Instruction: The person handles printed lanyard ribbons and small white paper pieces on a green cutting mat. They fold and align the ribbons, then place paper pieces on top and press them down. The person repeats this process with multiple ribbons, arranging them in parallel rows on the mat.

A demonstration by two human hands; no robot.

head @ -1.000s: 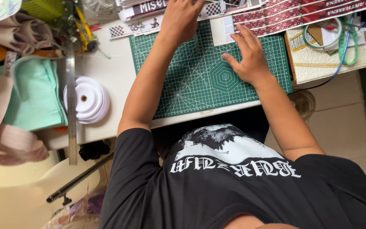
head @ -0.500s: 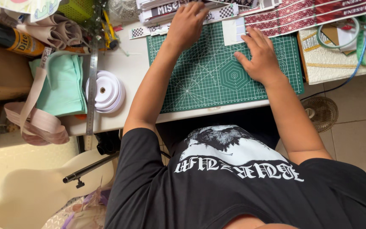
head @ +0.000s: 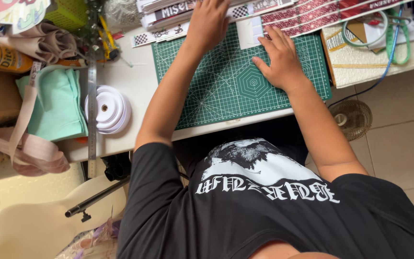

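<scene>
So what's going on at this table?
A person in a black shirt leans over a green cutting mat. Their left hand rests on a stack of printed strips at the mat's far edge, and their right hand lies flat on the mat beside red patterned strips. A steel ruler and white ribbon spool lie to the left.

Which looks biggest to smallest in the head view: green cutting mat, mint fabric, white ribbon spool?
1. Green cutting mat, clearly largest.
2. Mint fabric, folded beside the steel ruler.
3. White ribbon spool, smallest.
All lie on one tabletop, so nearness hardly skews this.
</scene>
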